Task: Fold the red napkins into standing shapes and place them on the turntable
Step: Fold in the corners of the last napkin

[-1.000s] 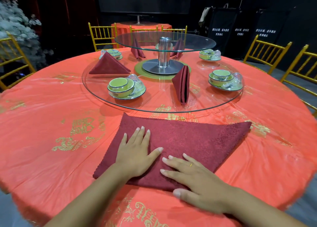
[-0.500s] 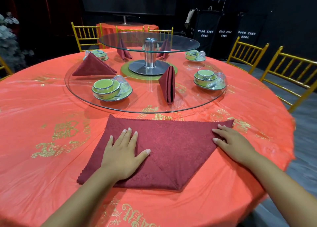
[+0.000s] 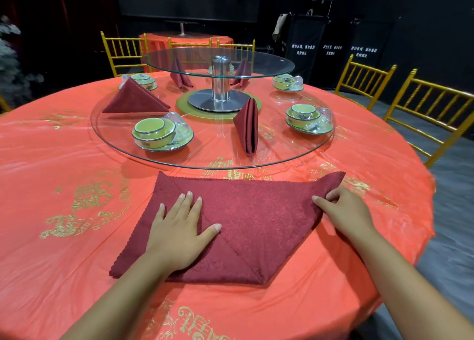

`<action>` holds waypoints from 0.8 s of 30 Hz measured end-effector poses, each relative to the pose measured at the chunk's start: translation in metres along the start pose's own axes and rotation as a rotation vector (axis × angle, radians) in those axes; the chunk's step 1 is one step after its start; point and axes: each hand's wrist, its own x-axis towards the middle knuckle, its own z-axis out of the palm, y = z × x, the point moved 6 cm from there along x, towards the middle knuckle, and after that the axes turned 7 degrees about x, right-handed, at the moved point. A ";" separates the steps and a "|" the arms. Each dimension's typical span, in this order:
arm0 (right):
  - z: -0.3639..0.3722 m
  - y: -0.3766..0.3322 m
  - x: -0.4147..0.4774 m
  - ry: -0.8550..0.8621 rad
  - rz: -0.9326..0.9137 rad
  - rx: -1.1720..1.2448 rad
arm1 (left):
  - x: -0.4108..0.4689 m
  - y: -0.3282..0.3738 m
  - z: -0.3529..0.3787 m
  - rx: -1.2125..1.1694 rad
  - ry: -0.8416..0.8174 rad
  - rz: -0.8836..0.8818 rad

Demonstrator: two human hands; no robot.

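Second fold started.
Right hand (image 3: 341, 211) shifted to frame mid-right and pinched the napkin (image 3: 256, 219) corner; left hand (image 3: 177, 234) stayed flat, pressing it down.

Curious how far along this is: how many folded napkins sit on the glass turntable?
4: front napkin near centre, left napkin, back-left napkin, back-right napkin. The post may hide others.

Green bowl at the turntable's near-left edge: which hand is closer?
Left. The left hand lies flat on the napkin, just on the person's side of the green bowl; the right hand pinches the napkin's right corner, well off to the bowl's right.
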 end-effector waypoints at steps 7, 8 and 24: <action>0.020 -0.040 0.000 -0.023 -0.068 0.327 | 0.000 0.000 0.000 -0.012 -0.009 0.002; 0.025 -0.052 0.000 -0.037 -0.098 0.376 | 0.000 0.000 0.000 -0.014 -0.009 0.002; 0.158 -0.193 -0.053 -0.652 -0.490 0.342 | -0.006 -0.003 -0.011 -0.216 0.135 0.007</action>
